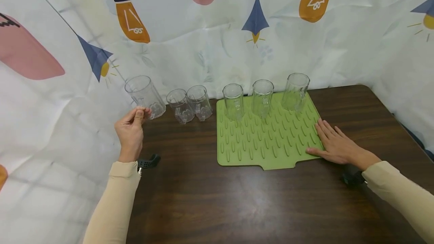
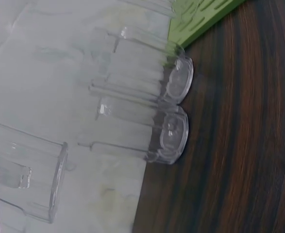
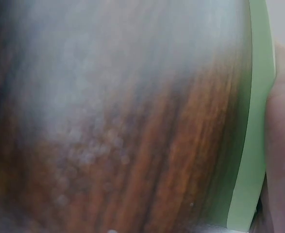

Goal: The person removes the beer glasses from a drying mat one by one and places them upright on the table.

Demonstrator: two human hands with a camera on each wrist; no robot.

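My left hand point(image 1: 131, 131) pinches the handle of a clear glass mug point(image 1: 144, 92) at the table's back left corner. In the left wrist view this mug point(image 2: 42, 174) hangs above the level of two others, with part of a finger showing at the edge. Just right of it, two clear mugs point(image 1: 181, 106) stand side by side on the table. Three more, a left one point(image 1: 233, 102), a middle one point(image 1: 262, 99) and a right one point(image 1: 295, 91), stand along the back of a green drying mat point(image 1: 257, 138). Fingers spread, my right hand point(image 1: 335, 146) rests on the mat's right edge.
The dark wood table point(image 1: 217, 202) runs up to a white printed curtain point(image 1: 220, 55) behind the mugs. A tab on the mat's front edge points toward me. Both wrists wear dark straps.
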